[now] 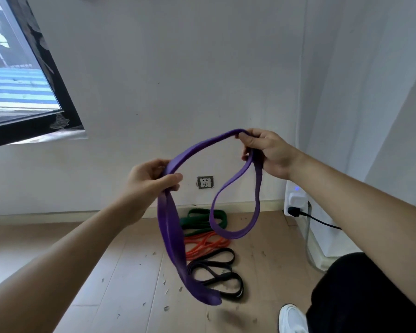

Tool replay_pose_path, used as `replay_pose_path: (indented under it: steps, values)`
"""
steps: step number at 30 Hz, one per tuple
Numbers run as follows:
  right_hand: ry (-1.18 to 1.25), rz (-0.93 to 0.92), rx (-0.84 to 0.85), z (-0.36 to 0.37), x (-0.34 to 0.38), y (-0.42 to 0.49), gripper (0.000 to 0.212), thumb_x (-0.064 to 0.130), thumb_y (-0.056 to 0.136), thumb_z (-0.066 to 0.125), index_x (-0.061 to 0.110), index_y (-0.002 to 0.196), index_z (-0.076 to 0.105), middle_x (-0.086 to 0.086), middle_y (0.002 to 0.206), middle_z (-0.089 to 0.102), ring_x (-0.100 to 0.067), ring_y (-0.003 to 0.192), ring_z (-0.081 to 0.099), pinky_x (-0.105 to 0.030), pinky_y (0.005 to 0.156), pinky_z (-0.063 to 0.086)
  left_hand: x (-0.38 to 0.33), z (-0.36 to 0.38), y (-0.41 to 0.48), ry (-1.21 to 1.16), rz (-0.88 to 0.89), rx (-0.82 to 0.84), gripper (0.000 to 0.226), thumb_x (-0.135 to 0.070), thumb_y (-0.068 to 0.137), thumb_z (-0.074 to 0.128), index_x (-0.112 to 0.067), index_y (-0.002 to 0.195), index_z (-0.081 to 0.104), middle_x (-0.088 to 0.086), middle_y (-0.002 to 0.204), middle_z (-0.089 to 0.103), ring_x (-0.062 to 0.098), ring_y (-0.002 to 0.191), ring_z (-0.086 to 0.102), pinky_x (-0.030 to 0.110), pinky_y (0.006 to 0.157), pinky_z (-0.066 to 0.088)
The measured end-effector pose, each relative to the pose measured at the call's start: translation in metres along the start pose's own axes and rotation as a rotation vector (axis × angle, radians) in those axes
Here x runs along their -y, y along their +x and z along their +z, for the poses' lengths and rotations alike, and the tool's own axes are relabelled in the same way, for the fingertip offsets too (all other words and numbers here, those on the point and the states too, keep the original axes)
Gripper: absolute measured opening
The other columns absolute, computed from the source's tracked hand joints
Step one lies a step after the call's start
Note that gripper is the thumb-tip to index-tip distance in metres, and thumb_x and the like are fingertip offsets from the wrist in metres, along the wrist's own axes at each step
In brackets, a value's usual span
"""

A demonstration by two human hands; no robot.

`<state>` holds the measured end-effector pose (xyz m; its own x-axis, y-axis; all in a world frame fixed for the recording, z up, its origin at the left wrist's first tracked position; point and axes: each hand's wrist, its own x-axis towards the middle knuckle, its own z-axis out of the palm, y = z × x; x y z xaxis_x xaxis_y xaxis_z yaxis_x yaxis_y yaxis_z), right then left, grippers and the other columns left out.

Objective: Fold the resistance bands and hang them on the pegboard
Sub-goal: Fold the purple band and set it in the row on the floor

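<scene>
The fingers (172, 179) of the left hand (149, 179) are curled round one bend of the purple band (171, 236), just to the left of the wall socket (205, 182). The right hand (267, 150) pinches another bend, up and to the right of the socket. Between the hands the band arcs above the socket. One loop hangs from each hand, and the left one is longer.

To fold well, I think the person should bring both hands together, so the layers lie flat without twist and the hanging ends are equal.

Below the socket, on the floor, I count three more bands, as far as I can tell: one green band (202, 219), one orange band (202, 246), one black band (216, 272). With the purple one, this makes four. I see no pegboard.
</scene>
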<state>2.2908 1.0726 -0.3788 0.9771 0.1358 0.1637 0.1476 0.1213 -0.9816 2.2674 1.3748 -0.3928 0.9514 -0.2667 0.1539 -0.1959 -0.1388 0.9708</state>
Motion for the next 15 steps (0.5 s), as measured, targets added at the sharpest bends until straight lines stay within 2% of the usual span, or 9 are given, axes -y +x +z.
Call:
replay_pose_path:
  steps: [2,5,7,9,11,13,15]
  values:
    - [-0.109,0.068,0.066,-0.008,-0.007,-0.002,0.036,0.032,0.079,0.074,0.011,0.107,0.068,0.004,0.081,0.061,-0.016,0.08,0.058,-0.033,0.083,0.045,-0.005,-0.002,-0.001,-0.036,0.017,-0.071,0.039,-0.022,0.073,0.078,-0.014,0.11,0.069,0.004,0.087,0.074,0.024,0.079,0.069,0.035,0.081,0.061]
    - [-0.306,0.152,0.181,-0.01,-0.019,-0.005,0.035,0.032,0.078,0.082,0.013,0.106,0.07,0.0,0.09,0.066,-0.019,0.092,0.065,-0.035,0.088,0.046,-0.011,-0.004,-0.003,-0.032,0.049,-0.119,0.044,-0.03,0.069,0.078,-0.016,0.11,0.071,0.0,0.082,0.073,0.022,0.076,0.066,0.035,0.078,0.058]
    - [-0.42,0.179,0.26,-0.004,-0.023,-0.008,0.027,0.021,0.081,0.082,0.014,0.105,0.071,0.001,0.09,0.069,-0.016,0.091,0.065,-0.037,0.091,0.047,-0.014,-0.003,-0.006,-0.018,0.061,-0.121,0.043,-0.032,0.07,0.078,-0.017,0.109,0.071,-0.001,0.082,0.073,0.022,0.076,0.065,0.034,0.076,0.056]
    - [-0.485,0.199,0.332,0.01,-0.023,-0.012,0.029,0.012,0.085,0.079,0.008,0.112,0.07,0.001,0.089,0.068,-0.013,0.087,0.064,-0.033,0.088,0.05,-0.016,0.0,-0.008,-0.005,0.076,-0.096,0.041,-0.032,0.07,0.078,-0.017,0.107,0.071,-0.001,0.081,0.073,0.021,0.076,0.064,0.035,0.076,0.055]
    - [-0.495,0.17,0.367,0.03,-0.018,-0.016,0.036,0.012,0.085,0.08,0.006,0.118,0.067,-0.001,0.09,0.065,-0.013,0.085,0.063,-0.03,0.086,0.052,-0.018,0.008,-0.01,-0.003,0.089,-0.045,0.04,-0.031,0.07,0.078,-0.015,0.106,0.071,-0.002,0.078,0.072,0.018,0.073,0.063,0.031,0.072,0.054]
    - [-0.434,0.09,0.378,0.054,-0.012,-0.019,0.041,0.013,0.083,0.081,0.004,0.119,0.064,-0.01,0.093,0.062,-0.02,0.088,0.062,-0.036,0.089,0.052,-0.02,0.016,-0.012,0.014,0.099,0.012,0.042,-0.029,0.069,0.078,-0.013,0.107,0.072,-0.002,0.078,0.073,0.012,0.07,0.063,0.024,0.068,0.053]
    - [-0.383,0.009,0.359,0.072,-0.006,-0.022,0.044,0.01,0.082,0.08,0.007,0.122,0.062,-0.018,0.103,0.066,-0.027,0.095,0.065,-0.039,0.093,0.053,-0.02,0.021,-0.012,0.071,0.104,0.057,0.041,-0.028,0.071,0.079,-0.012,0.108,0.072,0.003,0.084,0.075,0.011,0.072,0.066,0.023,0.069,0.055]
